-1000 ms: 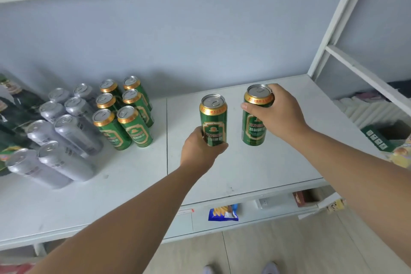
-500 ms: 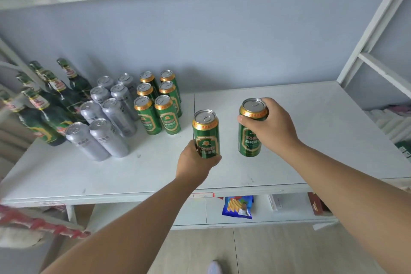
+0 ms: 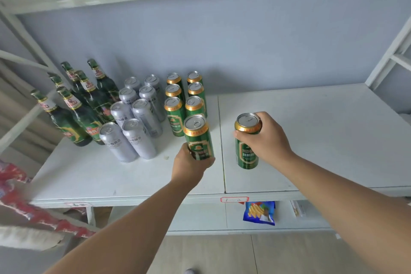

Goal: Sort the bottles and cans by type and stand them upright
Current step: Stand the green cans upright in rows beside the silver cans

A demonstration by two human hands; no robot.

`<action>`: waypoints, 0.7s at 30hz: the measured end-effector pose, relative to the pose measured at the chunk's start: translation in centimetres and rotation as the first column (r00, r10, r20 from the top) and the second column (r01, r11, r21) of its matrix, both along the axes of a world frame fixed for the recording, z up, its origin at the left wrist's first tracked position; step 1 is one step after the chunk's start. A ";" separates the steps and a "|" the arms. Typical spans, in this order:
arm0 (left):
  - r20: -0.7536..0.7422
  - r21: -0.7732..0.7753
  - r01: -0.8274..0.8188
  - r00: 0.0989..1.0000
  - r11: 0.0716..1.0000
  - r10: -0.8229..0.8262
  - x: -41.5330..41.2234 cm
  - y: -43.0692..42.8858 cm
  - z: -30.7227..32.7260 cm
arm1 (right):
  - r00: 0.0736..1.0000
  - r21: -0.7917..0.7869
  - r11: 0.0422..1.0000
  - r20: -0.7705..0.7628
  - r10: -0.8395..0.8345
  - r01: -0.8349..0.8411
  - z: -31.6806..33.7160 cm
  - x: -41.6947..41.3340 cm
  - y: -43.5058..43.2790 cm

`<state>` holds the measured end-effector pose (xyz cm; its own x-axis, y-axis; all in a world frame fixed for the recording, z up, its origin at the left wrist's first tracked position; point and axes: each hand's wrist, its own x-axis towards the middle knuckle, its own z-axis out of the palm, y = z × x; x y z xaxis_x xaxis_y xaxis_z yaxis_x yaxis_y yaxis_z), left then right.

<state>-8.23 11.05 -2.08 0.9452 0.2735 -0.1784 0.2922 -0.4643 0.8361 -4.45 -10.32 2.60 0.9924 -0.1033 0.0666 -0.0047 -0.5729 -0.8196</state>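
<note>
Nearest, at six o'clock below the work surface, a snack bag (image 3: 259, 212) lies on a lower level.

On the shelf (image 3: 322, 144) itself, the left hand (image 3: 189, 164) is wrapped around the lower half of an upright green can, the left can (image 3: 198, 133). Its base is hidden by the fingers, so I cannot tell whether it is touching the shelf. At three o'clock from it, well apart, the right hand (image 3: 269, 140) grips the right can (image 3: 245, 155) with fingers and thumb curled around its gold rim. That can is upright too, with its base at or just above the shelf.

Just beyond the left can, at twelve o'clock, six green cans (image 3: 175, 115) stand in two columns of three. The left can sits right in front of the right-hand column. At nine to ten o'clock from there, eight silver cans (image 3: 139, 138) stand in two columns of four. Farther on at ten o'clock, about six green bottles (image 3: 84, 118) stand together by the wall.

The sorting looks nearly done. All three kinds are grouped and upright, and nothing is lying down in view. The two held cans are probably the last. Each needs setting at the front of a green column, the right can first carried across toward nine o'clock.
</note>
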 end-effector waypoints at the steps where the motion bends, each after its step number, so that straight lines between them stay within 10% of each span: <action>1: 0.001 -0.008 0.009 1.000 1.000 -0.009 0.4 1.1 0.0 | 1.000 0.005 1.000 -0.005 -0.012 0.012 -0.1 0.4 1.3; 21: -0.082 -0.026 0.050 0.995 0.998 -0.052 7.3 11.4 -6.1 | 0.999 -0.008 1.000 -0.040 -0.026 0.025 -5.3 6.2 15.6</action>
<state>-0.94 22.49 -8.18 0.9395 0.2203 -0.2621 0.3371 -0.4602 0.8213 1.74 5.29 -2.69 0.9913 -0.1284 0.0277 -0.0522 -0.5785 -0.8140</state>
